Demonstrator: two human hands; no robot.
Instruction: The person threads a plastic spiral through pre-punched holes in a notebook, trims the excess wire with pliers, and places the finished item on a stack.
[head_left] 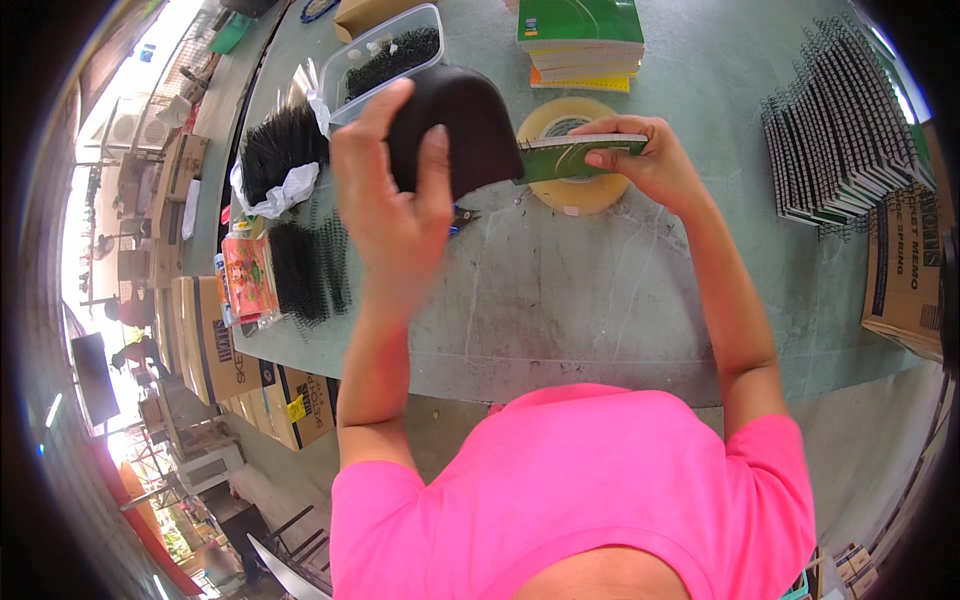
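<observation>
My left hand (392, 205) is raised above the green table (560, 290) and grips a black curved cover sheet (470, 125), bent over at the top. My right hand (640, 160) pinches a thin green notebook (575, 155) held edge-on, its left end meeting the black sheet. Both hands hold the pieces in the air over a large roll of clear tape (585, 190) lying flat on the table. Small blue-handled pliers (460, 215) peek out just below the black sheet.
Black spiral binding coils lie at the left (305, 265), in a white bag (280, 150) and in a clear tub (390, 55). A stack of green books (580, 40) sits at the back; fanned spiral notebooks (850, 130) and a cardboard box (905, 270) stand at right.
</observation>
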